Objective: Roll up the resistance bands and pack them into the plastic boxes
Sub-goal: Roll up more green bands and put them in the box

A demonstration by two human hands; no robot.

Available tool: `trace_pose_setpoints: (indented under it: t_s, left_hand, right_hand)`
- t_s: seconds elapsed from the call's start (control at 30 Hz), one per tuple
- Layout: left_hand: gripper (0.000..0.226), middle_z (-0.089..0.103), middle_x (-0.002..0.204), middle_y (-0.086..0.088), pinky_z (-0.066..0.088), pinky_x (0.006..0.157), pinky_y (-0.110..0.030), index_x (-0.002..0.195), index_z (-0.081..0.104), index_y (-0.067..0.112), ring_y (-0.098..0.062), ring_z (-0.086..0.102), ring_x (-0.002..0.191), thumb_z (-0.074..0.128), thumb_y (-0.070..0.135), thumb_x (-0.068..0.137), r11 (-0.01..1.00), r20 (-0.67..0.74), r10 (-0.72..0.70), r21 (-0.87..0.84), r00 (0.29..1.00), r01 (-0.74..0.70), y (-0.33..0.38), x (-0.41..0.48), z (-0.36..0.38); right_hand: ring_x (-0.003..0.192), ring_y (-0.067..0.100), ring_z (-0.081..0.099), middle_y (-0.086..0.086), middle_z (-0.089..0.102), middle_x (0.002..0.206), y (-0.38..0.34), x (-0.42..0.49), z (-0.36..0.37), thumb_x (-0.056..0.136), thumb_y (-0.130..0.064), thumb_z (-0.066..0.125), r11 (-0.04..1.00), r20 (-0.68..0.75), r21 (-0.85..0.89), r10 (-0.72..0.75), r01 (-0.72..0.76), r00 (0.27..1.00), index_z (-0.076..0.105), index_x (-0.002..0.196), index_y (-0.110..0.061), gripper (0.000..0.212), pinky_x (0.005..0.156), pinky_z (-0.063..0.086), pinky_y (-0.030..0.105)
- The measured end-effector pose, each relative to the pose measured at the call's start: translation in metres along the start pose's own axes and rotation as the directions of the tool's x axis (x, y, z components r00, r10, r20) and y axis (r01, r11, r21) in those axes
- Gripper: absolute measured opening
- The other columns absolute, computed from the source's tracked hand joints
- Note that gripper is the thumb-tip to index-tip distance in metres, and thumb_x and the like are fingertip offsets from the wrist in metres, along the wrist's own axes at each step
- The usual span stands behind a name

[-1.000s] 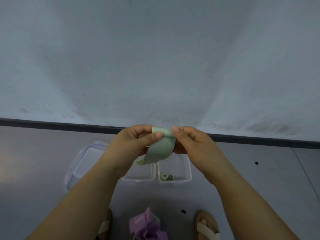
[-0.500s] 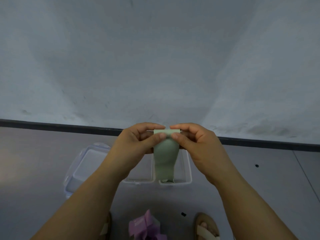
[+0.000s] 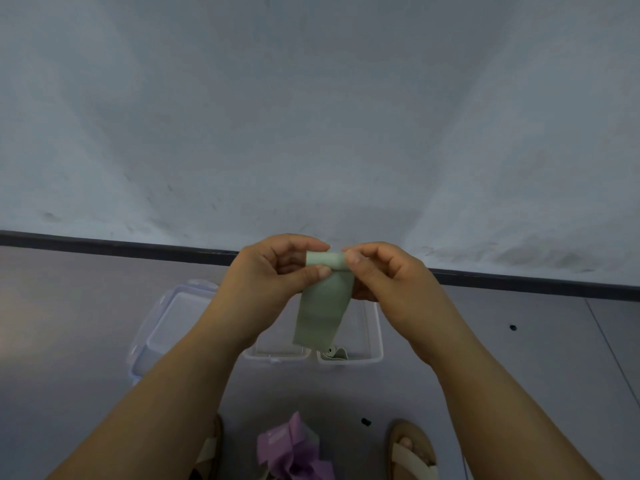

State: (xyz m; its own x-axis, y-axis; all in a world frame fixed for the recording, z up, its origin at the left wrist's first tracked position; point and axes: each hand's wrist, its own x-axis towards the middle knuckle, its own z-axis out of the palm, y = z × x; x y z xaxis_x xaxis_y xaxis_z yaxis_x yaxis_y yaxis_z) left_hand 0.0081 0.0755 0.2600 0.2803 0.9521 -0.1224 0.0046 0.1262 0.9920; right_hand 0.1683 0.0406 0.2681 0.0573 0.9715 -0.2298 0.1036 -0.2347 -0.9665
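Grey floor (image 3: 69, 323) below a pale wall (image 3: 311, 116). Green resistance band (image 3: 323, 306) held in mid-air over two clear plastic boxes (image 3: 375, 341); left hand (image 3: 266, 282) and right hand (image 3: 391, 289) each pinch its rolled top, tail hanging free; purple bands (image 3: 294, 452) lie nearer, between sandals (image 3: 412, 455).

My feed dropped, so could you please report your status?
Left hand and right hand pinch green band at rolled top. Tail hangs unrolled above plastic boxes. Nothing in the way.
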Motion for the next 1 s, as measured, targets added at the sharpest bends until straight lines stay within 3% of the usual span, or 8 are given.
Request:
trace_pose_setpoints:
  t_s: [0.23, 0.4, 0.57, 0.7, 0.87, 1.0]
  left_hand:
    - [0.031, 0.074, 0.080, -0.001, 0.057, 0.070, -0.023, 0.098, 0.064, 0.018, -0.014, 0.070, 0.077, 0.068, 0.001, 0.072, 0.998, 0.018, -0.041, -0.052, 0.999, 0.042, 0.001, 0.001, 0.002]
    - [0.032, 0.074, 0.085, -0.003, 0.058, 0.078, -0.031, 0.097, 0.066, 0.013, -0.018, 0.071, 0.082, 0.068, 0.020, 0.066, 0.993, 0.058, -0.117, -0.005, 0.991, 0.118, -0.001, 0.000, 0.001]
    - [0.031, 0.074, 0.080, 0.001, 0.058, 0.071, -0.024, 0.092, 0.068, 0.014, -0.012, 0.071, 0.078, 0.065, 0.028, 0.065, 0.988, 0.073, -0.134, -0.066, 0.988, 0.139, 0.000, 0.000, 0.002]
    - [0.032, 0.073, 0.084, -0.001, 0.057, 0.074, -0.027, 0.094, 0.068, 0.012, -0.014, 0.069, 0.080, 0.064, 0.029, 0.068, 0.985, 0.087, -0.157, -0.066, 0.984, 0.163, -0.001, 0.002, -0.004]
    - [0.033, 0.072, 0.096, -0.011, 0.056, 0.078, -0.031, 0.099, 0.068, 0.007, -0.022, 0.067, 0.088, 0.068, 0.028, 0.073, 0.973, 0.200, -0.223, -0.022, 0.954, 0.232, 0.000, 0.003, -0.017]
    - [0.026, 0.071, 0.091, -0.013, 0.056, 0.071, -0.028, 0.094, 0.070, 0.006, -0.022, 0.068, 0.082, 0.065, 0.021, 0.073, 0.942, 0.334, -0.301, -0.040, 0.893, 0.332, 0.002, 0.003, -0.024]
  right_hand:
    - [0.079, 0.012, 0.069, 0.002, 0.071, 0.086, -0.001, 0.001, -0.002, 0.083, -0.018, 0.065, 0.997, -0.004, 0.072, 0.012, -0.011, 1.000, 0.066, 0.091, -0.017, 0.008, 0.071, 0.057, 0.022]
    - [0.084, 0.015, 0.067, 0.016, 0.066, 0.097, -0.001, 0.001, -0.003, 0.080, -0.011, 0.067, 0.991, -0.028, 0.133, -0.017, 0.021, 0.999, 0.067, 0.086, -0.024, 0.014, 0.074, 0.057, 0.024]
    - [0.082, 0.009, 0.067, 0.005, 0.068, 0.090, -0.002, 0.000, -0.003, 0.079, -0.002, 0.067, 0.989, -0.016, 0.128, -0.070, 0.072, 0.997, 0.065, 0.086, -0.023, 0.023, 0.074, 0.057, 0.022]
    - [0.077, 0.011, 0.063, -0.001, 0.065, 0.083, -0.001, 0.000, 0.000, 0.076, -0.003, 0.071, 0.991, -0.003, -0.003, -0.134, 0.134, 0.991, 0.064, 0.084, -0.026, 0.026, 0.072, 0.056, 0.021]
    - [0.061, -0.002, 0.051, -0.019, 0.061, 0.075, -0.004, -0.004, -0.002, 0.071, -0.014, 0.078, 0.972, 0.105, -0.185, -0.127, 0.145, 0.986, 0.062, 0.087, -0.031, 0.028, 0.063, 0.048, 0.013]
    - [0.068, 0.003, 0.053, -0.023, 0.062, 0.104, -0.010, -0.007, -0.008, 0.067, -0.020, 0.080, 0.952, 0.311, -0.262, -0.073, 0.160, 0.947, 0.057, 0.111, -0.040, 0.053, 0.072, 0.053, 0.025]
